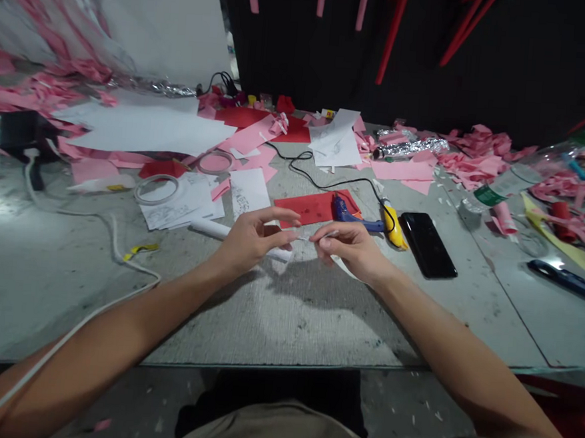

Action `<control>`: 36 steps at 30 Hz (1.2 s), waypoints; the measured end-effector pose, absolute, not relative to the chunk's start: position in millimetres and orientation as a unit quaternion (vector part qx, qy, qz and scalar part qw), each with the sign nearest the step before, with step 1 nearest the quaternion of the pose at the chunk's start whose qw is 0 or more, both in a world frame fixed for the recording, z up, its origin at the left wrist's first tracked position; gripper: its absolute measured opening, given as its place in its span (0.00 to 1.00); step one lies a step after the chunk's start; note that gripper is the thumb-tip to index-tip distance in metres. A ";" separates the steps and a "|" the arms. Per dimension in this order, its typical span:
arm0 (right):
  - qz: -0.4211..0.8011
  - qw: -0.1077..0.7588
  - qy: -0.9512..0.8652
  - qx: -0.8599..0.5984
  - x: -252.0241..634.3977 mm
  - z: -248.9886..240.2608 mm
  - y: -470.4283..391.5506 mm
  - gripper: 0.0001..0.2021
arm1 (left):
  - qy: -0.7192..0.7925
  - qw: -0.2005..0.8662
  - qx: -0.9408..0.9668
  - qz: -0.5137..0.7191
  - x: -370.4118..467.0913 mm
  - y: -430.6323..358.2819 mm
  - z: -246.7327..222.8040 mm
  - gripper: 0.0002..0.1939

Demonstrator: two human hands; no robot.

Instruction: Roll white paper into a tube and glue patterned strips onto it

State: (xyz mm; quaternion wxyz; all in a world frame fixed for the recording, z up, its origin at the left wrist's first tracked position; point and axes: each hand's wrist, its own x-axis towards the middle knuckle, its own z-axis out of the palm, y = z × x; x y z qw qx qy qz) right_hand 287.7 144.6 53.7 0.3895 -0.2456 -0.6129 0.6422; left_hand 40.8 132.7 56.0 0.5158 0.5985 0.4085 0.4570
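Note:
My left hand (pixel 251 241) is raised over the table, thumb and forefinger apart with a gap between their tips. A white paper roll (pixel 210 228) lies under it and is partly hidden by the fingers. Close by on the right, my right hand (pixel 350 248) pinches a thin white strip (pixel 303 238); its small end points at my left thumb. Whether the thumb touches it, I cannot tell. Behind the hands lies a red paper sheet (pixel 303 208), with a blue-and-yellow glue gun (pixel 346 211) at its right end. A curved white piece (pixel 345 269) shows below my right hand.
Right of the glue gun lies a black phone (pixel 428 245). A plastic bottle (pixel 505 184) and a dark-handled tool (pixel 566 279) are farther right. Printed papers (pixel 181 201), a tape ring (pixel 157 189) and pink scraps (pixel 477 155) cover the back. A white cable (pixel 116 233) crosses my left arm.

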 end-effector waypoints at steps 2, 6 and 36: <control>0.615 0.434 -0.603 -0.265 287.7 54.7 146.4 0.06 | 0.432 0.386 0.686 0.439 34.6 134.4 62.3 0.17; 0.617 0.447 -0.575 -0.298 291.8 58.0 152.3 0.10 | 0.352 0.219 0.877 0.242 19.5 146.4 63.1 0.18; 0.621 0.392 -0.634 -0.242 282.2 65.8 137.1 0.16 | 0.331 0.283 0.857 0.276 17.9 146.4 62.6 0.15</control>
